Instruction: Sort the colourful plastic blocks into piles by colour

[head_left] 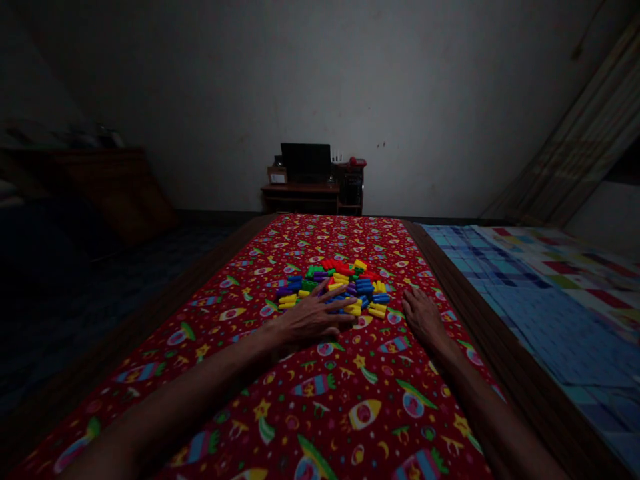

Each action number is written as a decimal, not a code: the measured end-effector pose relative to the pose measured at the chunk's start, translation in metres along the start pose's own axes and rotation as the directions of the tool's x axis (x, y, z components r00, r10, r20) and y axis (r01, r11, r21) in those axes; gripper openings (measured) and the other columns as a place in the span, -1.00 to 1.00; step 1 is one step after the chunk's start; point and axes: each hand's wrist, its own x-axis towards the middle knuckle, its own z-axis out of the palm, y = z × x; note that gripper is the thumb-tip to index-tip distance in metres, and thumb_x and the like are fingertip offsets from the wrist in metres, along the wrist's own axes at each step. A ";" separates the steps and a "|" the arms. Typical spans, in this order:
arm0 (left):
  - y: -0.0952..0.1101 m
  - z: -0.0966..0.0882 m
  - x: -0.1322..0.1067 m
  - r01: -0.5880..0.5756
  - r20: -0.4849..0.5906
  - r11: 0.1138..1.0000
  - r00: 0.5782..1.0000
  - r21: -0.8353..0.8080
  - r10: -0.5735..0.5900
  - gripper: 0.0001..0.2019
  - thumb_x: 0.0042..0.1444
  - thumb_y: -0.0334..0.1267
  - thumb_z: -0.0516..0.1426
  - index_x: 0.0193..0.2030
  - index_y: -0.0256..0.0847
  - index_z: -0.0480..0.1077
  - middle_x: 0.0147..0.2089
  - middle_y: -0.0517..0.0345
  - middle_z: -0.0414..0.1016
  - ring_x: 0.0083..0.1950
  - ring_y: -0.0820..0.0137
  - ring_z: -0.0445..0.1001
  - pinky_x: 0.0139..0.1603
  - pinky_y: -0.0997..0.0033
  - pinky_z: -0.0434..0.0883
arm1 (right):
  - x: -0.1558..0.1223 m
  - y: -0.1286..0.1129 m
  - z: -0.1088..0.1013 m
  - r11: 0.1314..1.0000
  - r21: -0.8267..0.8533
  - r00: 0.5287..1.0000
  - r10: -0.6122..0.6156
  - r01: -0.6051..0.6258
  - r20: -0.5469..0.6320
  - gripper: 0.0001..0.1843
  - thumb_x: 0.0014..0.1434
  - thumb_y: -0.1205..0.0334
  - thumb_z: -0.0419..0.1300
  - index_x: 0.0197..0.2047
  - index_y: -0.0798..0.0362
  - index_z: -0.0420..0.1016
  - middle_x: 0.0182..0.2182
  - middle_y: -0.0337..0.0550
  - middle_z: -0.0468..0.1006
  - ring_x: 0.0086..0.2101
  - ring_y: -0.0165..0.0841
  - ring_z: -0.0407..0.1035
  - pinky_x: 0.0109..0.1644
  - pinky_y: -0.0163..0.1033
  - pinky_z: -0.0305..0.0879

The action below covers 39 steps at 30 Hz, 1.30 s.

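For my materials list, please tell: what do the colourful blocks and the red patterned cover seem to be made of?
Colourful blocks: probably moulded plastic, smooth-looking; bright, even colours and repeated rounded shapes suggest it.
Red patterned cover: likely printed fabric, matt, without visible shine; the fibre cannot be told.

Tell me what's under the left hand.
The left hand spreads over the near side of the coloured pieces; yellow, blue and purple ones show around it. Red patterned cloth shows nearer the camera. What lies directly beneath the palm is covered.
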 end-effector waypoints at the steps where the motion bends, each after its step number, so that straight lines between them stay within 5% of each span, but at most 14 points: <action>1: -0.001 0.000 -0.010 0.038 -0.004 0.999 0.999 -0.003 -0.038 -0.57 0.26 -0.08 0.08 0.26 0.15 0.25 0.41 0.19 0.15 0.42 0.11 0.05 0.42 -0.15 -0.17 | 0.000 -0.002 0.000 0.996 0.084 1.000 -0.001 0.001 0.003 -0.45 0.35 0.11 -0.22 0.16 0.18 0.40 0.15 0.17 0.41 0.18 -0.13 0.23 0.23 0.06 0.16; 4: -0.006 0.010 -0.041 0.296 -0.060 0.955 0.954 0.006 -0.295 -0.56 0.29 -0.02 0.00 0.30 0.13 0.22 0.42 0.11 0.11 0.43 0.00 -0.01 0.37 -0.30 -0.18 | -0.001 -0.019 0.006 0.954 0.297 0.999 -0.041 0.039 -0.001 -0.40 0.36 -0.01 -0.26 0.28 0.06 0.26 0.20 0.08 0.36 0.22 -0.17 0.20 0.25 0.04 0.19; 7: -0.012 0.031 -0.060 0.663 -0.146 0.747 0.735 -0.049 -0.662 -0.50 0.33 0.01 -0.13 0.38 0.04 0.10 0.45 -0.04 0.01 0.45 -0.10 -0.12 0.29 -0.44 -0.09 | -0.007 -0.053 0.020 0.914 0.396 0.996 -0.091 0.089 -0.012 -0.36 0.35 -0.08 -0.24 0.36 0.06 0.12 0.28 0.11 0.23 0.31 -0.09 0.02 0.29 0.16 0.10; 9: -0.017 0.046 -0.060 0.756 -0.156 0.644 0.626 -0.118 -0.764 -0.46 0.34 0.02 -0.18 0.41 -0.04 0.03 0.47 -0.11 -0.07 0.46 -0.09 -0.16 0.28 -0.39 -0.01 | -0.010 -0.079 0.029 0.889 0.445 0.994 -0.104 0.104 -0.026 -0.31 0.34 -0.10 -0.21 0.39 0.12 0.06 0.34 0.19 0.08 0.35 0.00 -0.15 0.30 0.25 0.03; 12: -0.022 0.058 -0.047 0.727 -0.168 0.657 0.635 -0.200 -0.754 -0.45 0.35 0.02 -0.19 0.42 -0.10 -0.01 0.47 -0.12 -0.08 0.48 0.02 -0.18 0.33 -0.24 0.03 | -0.009 -0.108 0.033 0.863 0.483 0.989 -0.141 0.147 -0.050 -0.32 0.34 -0.10 -0.18 0.40 0.10 0.03 0.39 0.16 -0.07 0.37 0.02 -0.33 0.32 0.29 -0.06; 15: -0.022 0.058 -0.032 0.709 -0.154 0.663 0.646 -0.241 -0.747 -0.47 0.35 0.00 -0.18 0.41 -0.03 0.00 0.46 -0.07 -0.01 0.46 0.06 -0.11 0.32 -0.22 0.05 | -0.003 -0.123 0.026 0.850 0.500 0.985 -0.167 0.166 -0.043 -0.33 0.33 -0.12 -0.14 0.37 0.07 0.13 0.39 0.11 -0.05 0.37 -0.01 -0.29 0.35 0.24 -0.09; 18: -0.023 0.052 -0.030 0.717 -0.168 0.643 0.623 -0.268 -0.764 -0.49 0.36 -0.04 -0.21 0.40 -0.05 0.01 0.43 -0.05 0.07 0.43 0.12 0.00 0.35 -0.21 0.00 | 0.008 -0.124 0.009 0.824 0.541 0.980 -0.197 0.166 0.000 -0.36 0.32 -0.12 -0.11 0.33 0.05 0.23 0.35 0.08 0.08 0.34 -0.06 -0.08 0.34 0.15 0.00; 22: -0.043 0.046 -0.043 0.710 -0.315 0.630 0.548 -0.314 -0.775 -0.51 0.35 -0.12 -0.24 0.35 -0.15 0.10 0.33 -0.06 0.24 0.36 0.19 0.15 0.37 -0.08 0.04 | 0.038 -0.102 -0.013 0.788 0.589 0.982 -0.177 0.179 -0.061 -0.48 0.33 0.01 -0.08 0.22 0.02 0.39 0.14 0.01 0.45 0.13 -0.17 0.33 0.20 -0.01 0.27; 25: -0.068 0.046 -0.057 0.720 -0.392 0.572 0.431 -0.393 -0.813 -0.50 0.32 -0.13 -0.23 0.30 -0.24 0.15 0.28 -0.12 0.28 0.32 0.19 0.21 0.35 0.00 0.12 | 0.071 -0.076 -0.019 0.837 0.535 0.992 -0.067 0.116 -0.111 -0.57 0.27 0.14 -0.02 0.10 0.04 0.50 -0.03 -0.02 0.59 -0.03 -0.19 0.47 0.05 -0.09 0.36; 28: -0.086 0.050 -0.067 0.761 -0.334 0.385 0.234 -0.522 -0.913 -0.51 0.28 -0.14 -0.22 0.25 -0.28 0.20 0.23 -0.18 0.33 0.26 0.16 0.30 0.29 0.00 0.23 | 0.096 -0.060 -0.013 0.912 0.406 0.992 -0.094 0.053 0.081 -0.62 0.13 0.27 0.09 -0.03 0.12 0.56 -0.22 -0.05 0.65 -0.23 -0.22 0.50 -0.15 -0.20 0.37; 29: -0.089 0.051 -0.070 0.762 -0.306 0.344 0.200 -0.548 -0.931 -0.52 0.26 -0.14 -0.20 0.22 -0.27 0.22 0.21 -0.17 0.36 0.24 0.16 0.34 0.26 0.00 0.27 | 0.101 -0.058 -0.010 0.927 0.369 0.979 -0.131 0.065 0.156 -0.64 0.09 0.30 0.10 -0.07 0.13 0.58 -0.29 -0.07 0.65 -0.29 -0.25 0.49 -0.22 -0.25 0.34; 32: -0.093 0.055 -0.074 0.748 -0.273 0.367 0.254 -0.552 -0.928 -0.56 0.20 -0.14 -0.12 0.14 -0.21 0.30 0.15 -0.09 0.43 0.17 0.16 0.40 0.21 0.02 0.34 | 0.111 -0.055 0.001 0.943 0.325 0.971 -0.142 0.074 0.191 -0.71 0.12 0.27 0.05 -0.25 0.15 0.60 -0.43 -0.13 0.60 -0.42 -0.34 0.43 -0.39 -0.35 0.20; 36: -0.094 0.054 -0.075 0.745 -0.259 0.414 0.324 -0.523 -0.910 -0.56 0.12 -0.18 -0.09 0.07 -0.25 0.36 0.08 -0.09 0.48 0.10 0.19 0.46 0.17 0.09 0.38 | 0.121 -0.028 0.012 0.947 0.309 0.996 0.086 -0.093 0.036 -0.60 0.17 0.14 -0.02 -0.42 0.16 0.58 -0.54 -0.10 0.56 -0.49 -0.35 0.38 -0.44 -0.35 0.11; 39: -0.096 0.053 -0.076 0.748 -0.239 0.433 0.361 -0.503 -0.901 -0.57 0.11 -0.18 -0.09 0.03 -0.25 0.40 0.03 -0.07 0.51 0.05 0.19 0.48 0.12 0.13 0.41 | 0.125 0.012 0.014 0.930 0.238 0.957 0.290 -0.279 -0.014 -0.56 0.14 0.06 0.02 -0.43 0.19 0.60 -0.53 -0.02 0.57 -0.47 -0.28 0.41 -0.42 -0.30 0.14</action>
